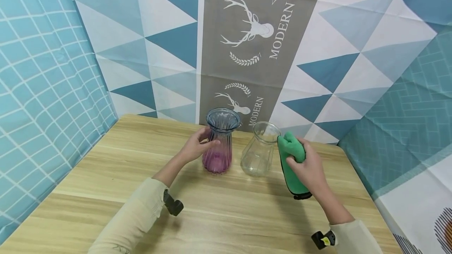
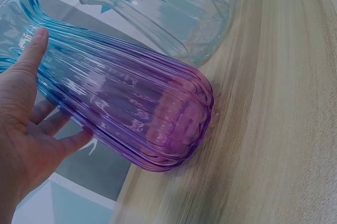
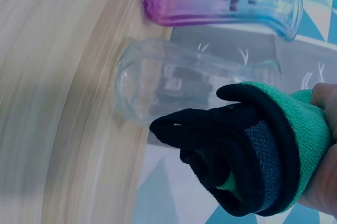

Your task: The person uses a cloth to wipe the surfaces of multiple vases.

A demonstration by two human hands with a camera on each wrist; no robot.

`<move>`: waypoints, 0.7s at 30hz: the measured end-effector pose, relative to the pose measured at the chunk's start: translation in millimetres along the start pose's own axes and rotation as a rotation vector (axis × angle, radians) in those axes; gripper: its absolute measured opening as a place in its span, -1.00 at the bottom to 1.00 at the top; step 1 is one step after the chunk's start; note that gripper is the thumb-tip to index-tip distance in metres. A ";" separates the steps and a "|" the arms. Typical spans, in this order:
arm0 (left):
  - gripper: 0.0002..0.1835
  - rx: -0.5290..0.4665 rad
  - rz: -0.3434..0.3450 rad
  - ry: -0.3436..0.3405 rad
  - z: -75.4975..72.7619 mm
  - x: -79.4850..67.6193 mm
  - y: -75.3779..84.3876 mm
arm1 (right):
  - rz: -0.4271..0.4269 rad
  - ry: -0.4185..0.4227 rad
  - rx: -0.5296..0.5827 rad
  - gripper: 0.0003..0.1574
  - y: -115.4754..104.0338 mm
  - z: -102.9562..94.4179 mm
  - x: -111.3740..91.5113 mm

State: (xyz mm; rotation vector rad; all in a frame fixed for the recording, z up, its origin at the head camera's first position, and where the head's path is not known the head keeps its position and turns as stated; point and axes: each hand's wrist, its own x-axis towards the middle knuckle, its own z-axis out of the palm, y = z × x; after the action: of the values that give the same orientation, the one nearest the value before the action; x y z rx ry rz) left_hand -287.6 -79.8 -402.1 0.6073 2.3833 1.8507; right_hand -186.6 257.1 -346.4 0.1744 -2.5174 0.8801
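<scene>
A ribbed glass vase (image 1: 217,148), blue at the flared rim and purple at the base, stands upright near the back of the wooden table. My left hand (image 1: 197,144) grips it below the neck; the thumb (image 2: 32,50) lies along one side and the fingers go round the other. Just right of it is a clear glass vase (image 1: 257,154) with a wide base. My right hand (image 1: 310,167) clutches a bunched green cloth (image 1: 294,167) with black edging, held above the table beside the clear vase. In the right wrist view, the folded cloth (image 3: 274,145) overlaps the clear vase.
The wooden table (image 1: 212,214) ends at a patterned wall covering (image 1: 169,50) right behind the vases. Blue tiled-pattern sheeting (image 1: 42,89) borders the left side, and a teal sheet (image 1: 406,128) borders the right. Each wrist wears a small black camera mount (image 1: 173,203).
</scene>
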 end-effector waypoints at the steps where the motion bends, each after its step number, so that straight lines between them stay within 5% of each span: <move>1: -0.17 0.002 0.001 0.000 -0.1 -0.2 0.0 | -0.006 0.002 0.005 -0.32 -2.0 0.9 -0.4; 21: -0.19 -0.004 0.021 -0.010 -0.8 -0.2 -0.7 | -0.098 -0.003 0.065 -0.31 -29.8 15.0 -5.2</move>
State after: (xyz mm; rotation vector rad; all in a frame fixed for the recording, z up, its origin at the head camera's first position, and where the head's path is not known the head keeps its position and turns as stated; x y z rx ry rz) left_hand -287.8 -80.7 -402.6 0.6423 2.3754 1.8555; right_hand -179.9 224.2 -342.5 0.3180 -2.4618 0.9226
